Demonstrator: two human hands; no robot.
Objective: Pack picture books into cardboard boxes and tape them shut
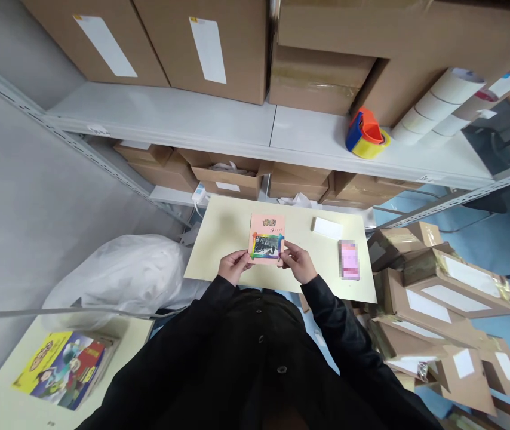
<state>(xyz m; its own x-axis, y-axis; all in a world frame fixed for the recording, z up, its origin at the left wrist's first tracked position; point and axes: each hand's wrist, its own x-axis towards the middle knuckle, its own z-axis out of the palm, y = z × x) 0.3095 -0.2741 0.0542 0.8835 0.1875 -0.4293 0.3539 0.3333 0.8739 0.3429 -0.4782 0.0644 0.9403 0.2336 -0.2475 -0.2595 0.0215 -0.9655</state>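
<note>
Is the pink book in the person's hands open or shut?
Shut, it appears: only the front of the pink book shows, with no inner pages visible, while the left hand and right hand hold its sides.

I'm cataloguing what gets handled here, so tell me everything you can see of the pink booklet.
The pink booklet is rectangular, apparently paper or card, and looks closed, its cover facing the camera. Bold lettering sits near the top, smaller writing below it to the right; lower down, a rainbow-coloured border frames a dark picture. The left hand holds its lower left edge, the right hand its lower right, over the cream table.
</note>
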